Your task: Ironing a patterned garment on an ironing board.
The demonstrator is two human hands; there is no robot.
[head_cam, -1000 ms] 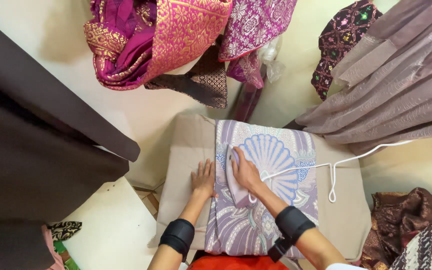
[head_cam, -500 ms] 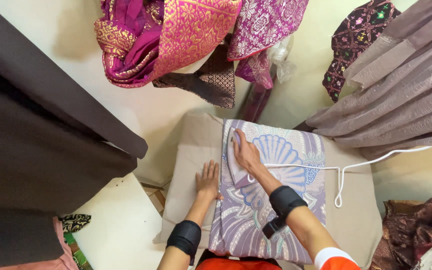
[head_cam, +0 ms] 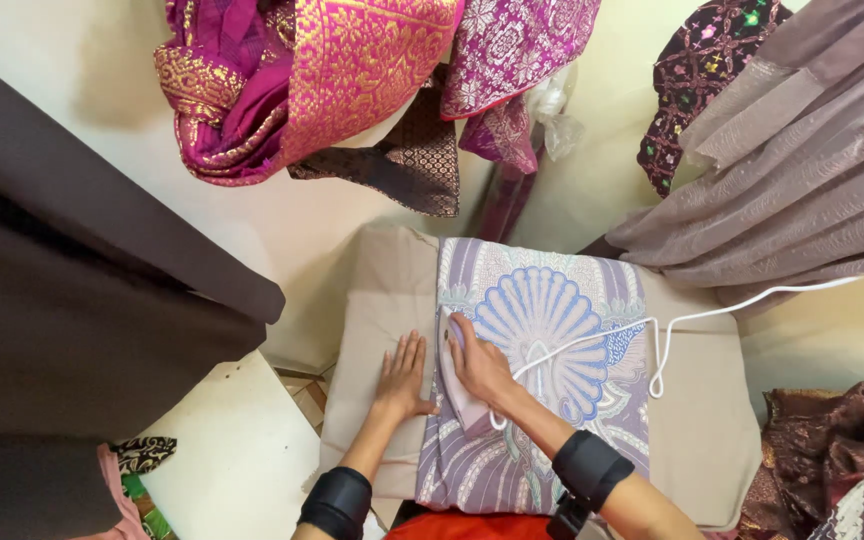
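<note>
A folded lilac cloth with a blue fan pattern (head_cam: 552,330) lies on a beige padded ironing surface (head_cam: 702,420). My right hand (head_cam: 482,365) grips the handle of a pale clothes iron (head_cam: 457,385) that rests on the cloth's left edge. A white cord (head_cam: 662,345) runs from the iron to the right. My left hand (head_cam: 402,378) lies flat, fingers spread, on the beige pad just left of the cloth. Both wrists wear black bands.
Magenta and gold patterned fabrics (head_cam: 352,80) hang above the pad. Grey-mauve drapery (head_cam: 802,180) hangs at the right, brown patterned cloths (head_cam: 832,450) lie at lower right. A dark panel (head_cam: 72,300) fills the left, with a white surface (head_cam: 232,460) below it.
The iron and my right hand have slid toward me along the cloth's left edge. My left hand has stayed flat beside the cloth. The view has shifted slightly.
</note>
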